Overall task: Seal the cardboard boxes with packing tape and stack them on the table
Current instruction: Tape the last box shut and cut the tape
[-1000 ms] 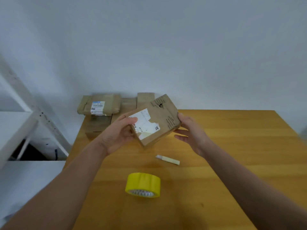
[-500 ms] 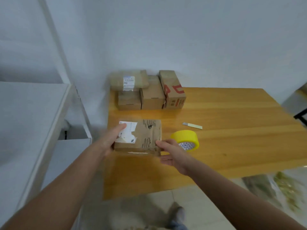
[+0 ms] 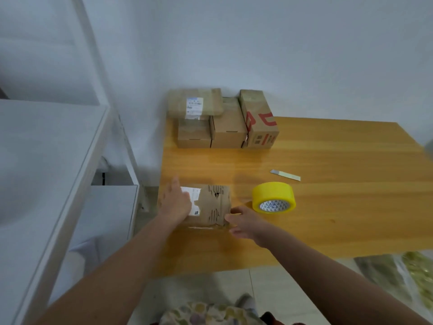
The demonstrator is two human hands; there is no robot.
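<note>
Box [image 3: 212, 207], a small worn cardboard one with a torn white label, sits on the table [image 3: 328, 219] near its front left corner, and both hands are on it. Left hand [image 3: 176, 204] lies flat and open across the top at the label end, palm down, pressing rather than gripping. Right hand [image 3: 243, 222] has its fingers curled loosely against the near right corner, touching the side; it steadies the box without closing around it.

Seen from here, the box's long axis runs left to right, roughly along the table's front edge, so a strip of tape would most likely be laid along that line. Tape [image 3: 273, 197], a yellow roll standing on its edge with the core facing the camera, is just beside the box on the right. It lies closest to the right hand, which looks like the natural one to fetch it while the left keeps the box pinned.

Farther back and right of the roll lies a small pale knife-like blade [image 3: 285, 175], apart from everything else. At the far left corner, against the wall, stands a stack [image 3: 222, 120] of four boxes, one flat parcel resting on top of the leftmost.
</note>
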